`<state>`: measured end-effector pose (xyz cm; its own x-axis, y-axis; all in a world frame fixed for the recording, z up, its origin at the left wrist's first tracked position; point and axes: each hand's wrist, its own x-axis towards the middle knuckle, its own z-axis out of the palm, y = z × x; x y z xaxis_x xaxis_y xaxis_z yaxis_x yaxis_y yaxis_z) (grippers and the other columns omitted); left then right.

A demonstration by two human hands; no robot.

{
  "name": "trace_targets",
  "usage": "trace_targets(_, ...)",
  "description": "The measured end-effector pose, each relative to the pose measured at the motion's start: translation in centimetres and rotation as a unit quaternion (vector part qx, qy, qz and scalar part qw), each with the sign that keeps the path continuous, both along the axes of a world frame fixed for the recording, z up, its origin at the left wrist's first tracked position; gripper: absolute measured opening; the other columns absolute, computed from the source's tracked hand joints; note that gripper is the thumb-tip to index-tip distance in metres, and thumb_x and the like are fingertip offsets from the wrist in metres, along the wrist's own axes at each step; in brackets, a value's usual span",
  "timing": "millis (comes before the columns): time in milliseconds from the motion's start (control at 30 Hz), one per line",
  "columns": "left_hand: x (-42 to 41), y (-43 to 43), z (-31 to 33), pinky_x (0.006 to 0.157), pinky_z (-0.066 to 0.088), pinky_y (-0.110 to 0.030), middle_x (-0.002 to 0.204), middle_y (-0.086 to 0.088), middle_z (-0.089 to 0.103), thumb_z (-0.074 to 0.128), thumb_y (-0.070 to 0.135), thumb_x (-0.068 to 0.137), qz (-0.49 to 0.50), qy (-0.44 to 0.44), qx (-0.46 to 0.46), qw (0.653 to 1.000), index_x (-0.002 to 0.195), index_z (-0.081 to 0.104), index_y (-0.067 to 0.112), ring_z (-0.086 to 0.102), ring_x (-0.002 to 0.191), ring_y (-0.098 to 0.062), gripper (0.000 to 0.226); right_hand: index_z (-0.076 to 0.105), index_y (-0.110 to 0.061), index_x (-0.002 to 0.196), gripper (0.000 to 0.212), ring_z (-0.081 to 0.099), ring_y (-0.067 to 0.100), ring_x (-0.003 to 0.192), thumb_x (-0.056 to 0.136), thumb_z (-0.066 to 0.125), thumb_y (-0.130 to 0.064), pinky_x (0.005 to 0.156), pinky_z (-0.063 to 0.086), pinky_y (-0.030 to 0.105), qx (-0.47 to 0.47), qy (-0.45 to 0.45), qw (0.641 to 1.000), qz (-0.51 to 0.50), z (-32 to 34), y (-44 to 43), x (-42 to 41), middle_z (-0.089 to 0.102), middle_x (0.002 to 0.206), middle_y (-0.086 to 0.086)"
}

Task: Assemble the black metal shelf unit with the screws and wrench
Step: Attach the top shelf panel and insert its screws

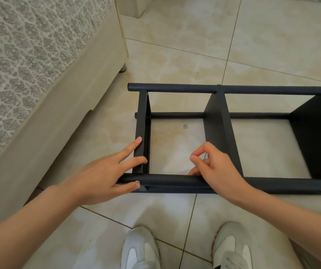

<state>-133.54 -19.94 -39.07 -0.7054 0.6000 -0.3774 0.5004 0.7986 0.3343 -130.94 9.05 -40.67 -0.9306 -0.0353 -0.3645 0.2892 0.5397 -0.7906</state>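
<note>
Floor: glossy beige tiles [194, 45] with thin grout lines.

Black metal shelf unit [272, 184] lies on its side on the tiles. Its long axis runs left to right across the view and its right end is cut off by the frame edge. Round tubes run along that axis: near tube [171, 180] closest to the person, far tube [175, 87] opposite, and a third low at the back. Three flat panels stand on edge across the tubes: left panel [141, 117], middle panel [217, 129], right panel [317, 136]. A small screw [218, 84] sits in the far tube above the middle panel.

Left hand [105, 177] is at the near-left corner of the frame, fingers straight and spread. Its index finger [131, 147] lies along the left panel's upper edge and the next finger crosses that edge. The thumb tip touches a silver screw head [137, 182] on the near tube. Nothing is gripped.

Right hand [217, 167] crosses the near tube just left of the middle panel. Its fingers are curled, with index and thumb bent toward each other in a loop and the lower fingertips touching the tube's top. Cannot tell whether anything small is pinched there.

Two pale grey sneakers [140, 249] stand on the tiles below the unit. At left, well clear of the frame, is a cream upholstered base [68, 105] under a patterned cover [19, 55].
</note>
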Motion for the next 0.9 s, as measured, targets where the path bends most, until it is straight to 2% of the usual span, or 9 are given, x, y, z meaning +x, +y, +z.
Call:
trace_targets(100,0.5,1.2,-0.4,0.061,0.03,-0.004,0.157,0.034,-0.026,0.024,0.075,0.086,0.008,0.005,0.035,0.999,0.145,0.028,0.051,0.044,0.076,0.02,0.064,0.047,-0.033,0.093,0.008,0.068,0.002,0.07,0.1,0.051,-0.033,0.077,0.054,0.029,0.033,-0.013,0.999,-0.008,0.1,1.1,-0.4,0.072,0.069,-0.013)
trace_targets(300,2.0,2.8,-1.9,0.065,0.03,-0.003,0.16,0.031,-0.021,0.034,0.068,0.091,0.029,-0.002,0.084,0.996,0.145,0.034,0.048,0.048,0.084,0.008,0.058,0.047,-0.031,0.096,0.006,0.068,0.004,0.067,0.1,0.049,-0.034,0.08,0.057,0.037,0.079,-0.066,0.995,0.006,-0.3,2.7,-0.8,0.072,0.066,-0.01)
trace_targets(400,2.6,3.1,-2.3,0.064,0.032,-0.002,0.161,0.029,-0.02,0.033,0.069,0.092,0.032,-0.007,0.105,0.994,0.143,0.034,0.05,0.049,0.084,0.011,0.055,0.047,-0.032,0.096,0.006,0.068,0.006,0.066,0.1,0.049,-0.033,0.08,0.058,0.038,0.117,-0.087,0.989,0.03,-0.8,2.7,-1.2,0.072,0.065,-0.005)
trace_targets(500,2.9,3.2,-2.5,0.063,0.034,-0.002,0.162,0.03,-0.015,0.035,0.069,0.09,0.047,-0.017,0.135,0.99,0.14,0.034,0.052,0.053,0.084,0.014,0.052,0.046,-0.031,0.094,0.007,0.067,0.009,0.066,0.101,0.047,-0.032,0.076,0.058,0.039,0.122,-0.071,0.989,0.05,-1.0,1.7,-1.9,0.071,0.066,-0.006)
trace_targets(600,3.0,3.1,-2.8,0.065,0.037,-0.004,0.162,0.031,-0.013,0.036,0.068,0.09,0.057,-0.024,0.146,0.987,0.141,0.038,0.05,0.061,0.091,0.003,0.055,0.048,-0.027,0.098,0.006,0.066,0.01,0.071,0.102,0.045,-0.03,0.074,0.055,0.034,0.061,-0.051,0.995,0.064,-0.8,-0.1,-2.8,0.072,0.074,-0.007)
trace_targets(767,2.9,3.0,-3.0,0.066,0.039,-0.004,0.163,0.03,-0.012,0.036,0.069,0.091,0.05,-0.021,0.159,0.986,0.142,0.027,0.061,0.062,0.089,0.003,0.053,0.047,-0.009,0.108,0.013,0.072,0.011,0.075,0.104,0.043,-0.021,0.068,0.059,0.022,-0.151,-0.15,0.976,0.051,-0.5,-4.5,-3.9,0.074,0.082,0.004)
trace_targets(833,2.8,2.9,-3.1,0.067,0.042,-0.006,0.163,0.03,-0.011,0.038,0.068,0.092,0.044,-0.02,0.164,0.985,0.142,0.026,0.063,0.063,0.09,0.002,0.052,0.048,-0.009,0.108,0.013,0.073,0.012,0.073,0.103,0.044,-0.021,0.067,0.059,0.02,-0.195,-0.168,0.965,0.044,-0.5,-5.3,-3.8,0.071,0.082,0.003)
trace_targets(900,2.7,2.8,-3.1,0.069,0.05,-0.013,0.163,0.03,-0.011,0.04,0.068,0.094,0.043,-0.026,0.167,0.985,0.145,0.027,0.059,0.064,0.091,-0.001,0.053,0.048,-0.009,0.108,0.014,0.073,0.014,0.072,0.103,0.045,-0.022,0.066,0.058,0.02,-0.217,-0.175,0.959,0.042,-0.5,-5.2,-3.8,0.073,0.081,0.006)
